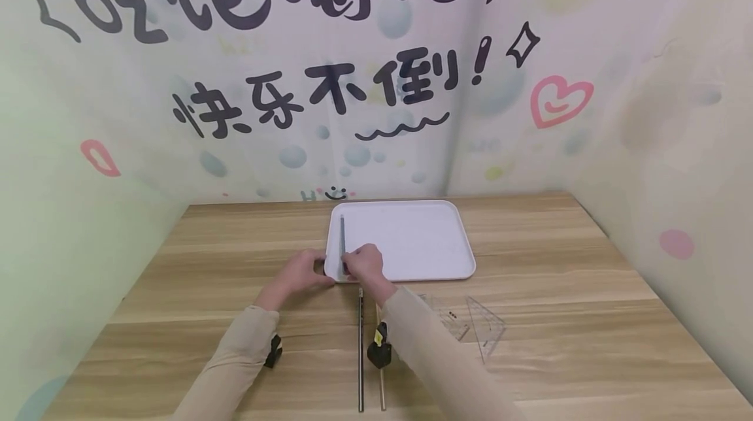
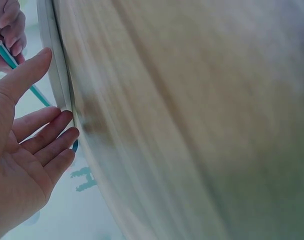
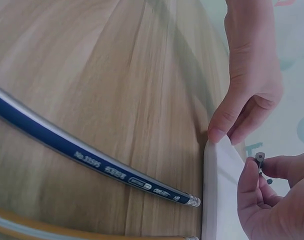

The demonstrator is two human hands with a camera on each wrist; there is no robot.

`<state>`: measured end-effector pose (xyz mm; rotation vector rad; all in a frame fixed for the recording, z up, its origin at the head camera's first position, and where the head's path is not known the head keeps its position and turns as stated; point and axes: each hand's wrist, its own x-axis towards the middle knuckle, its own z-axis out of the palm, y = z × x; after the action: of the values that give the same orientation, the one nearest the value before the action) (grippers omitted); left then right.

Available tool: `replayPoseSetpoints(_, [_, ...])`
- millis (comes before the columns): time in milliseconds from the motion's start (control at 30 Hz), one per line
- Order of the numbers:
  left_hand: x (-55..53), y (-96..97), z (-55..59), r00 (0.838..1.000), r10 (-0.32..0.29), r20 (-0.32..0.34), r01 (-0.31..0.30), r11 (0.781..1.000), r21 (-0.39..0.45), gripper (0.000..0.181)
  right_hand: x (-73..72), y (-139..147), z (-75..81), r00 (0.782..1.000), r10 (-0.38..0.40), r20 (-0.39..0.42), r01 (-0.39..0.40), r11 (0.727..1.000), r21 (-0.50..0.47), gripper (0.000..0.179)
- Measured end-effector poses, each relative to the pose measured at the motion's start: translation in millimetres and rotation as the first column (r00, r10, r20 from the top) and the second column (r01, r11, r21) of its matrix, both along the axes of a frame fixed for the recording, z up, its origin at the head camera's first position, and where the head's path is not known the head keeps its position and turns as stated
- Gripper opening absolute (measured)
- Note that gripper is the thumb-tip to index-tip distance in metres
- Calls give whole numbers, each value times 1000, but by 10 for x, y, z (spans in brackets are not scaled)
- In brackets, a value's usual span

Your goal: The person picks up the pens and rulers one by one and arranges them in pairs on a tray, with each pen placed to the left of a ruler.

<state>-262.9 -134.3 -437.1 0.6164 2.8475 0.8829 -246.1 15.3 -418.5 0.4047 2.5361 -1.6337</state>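
A white tray (image 1: 412,238) lies on the table near the back wall. My right hand (image 1: 366,263) pinches a slim teal pencil (image 1: 343,231) over the tray's left side, the pencil pointing away from me. In the right wrist view its grey end (image 3: 260,157) pokes out between thumb and fingers. My left hand (image 1: 301,272) is at the tray's front left corner, thumb tip at the rim. The left wrist view shows that hand's fingers (image 2: 47,135) nearly straight and spread from the thumb, with their tips beside the tray's edge.
In front of the tray lie a dark blue pencil (image 3: 99,162) and a yellow-orange pencil (image 3: 67,229), side by side. Clear plastic set squares (image 1: 485,326) lie to their right. A printed wall (image 1: 265,172) stands behind the table.
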Motion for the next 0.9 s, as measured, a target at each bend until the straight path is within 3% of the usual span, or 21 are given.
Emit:
replayPoseSetpoints(167, [-5,3,-10,1000,-22,6,22,1000,20,31,-31,-3,-17,999,-25,-32,25,1000,13,14])
replayPoseSetpoints(367, [-11,3,-17,1000,-16,7,15,1000,16,30,-72,-19,-29,998,-58,6,58,998,22,13])
replayPoseSetpoints(500, [-14,-1,-10,1000,-15,11,15,1000,10,31,-80,-30,-43,998,-57,-11,57,998,35,13])
replayPoseSetpoints(733, [-12,-9,-12,999,-40,-16,41,999,11,30,-70,-46,-70,993,-17,-119,41,978,204,18])
replayPoseSetpoints(900, [-14,-11,-14,999,-39,-20,40,999,16,29,-39,-84,-63,990,-8,-140,48,958,283,16])
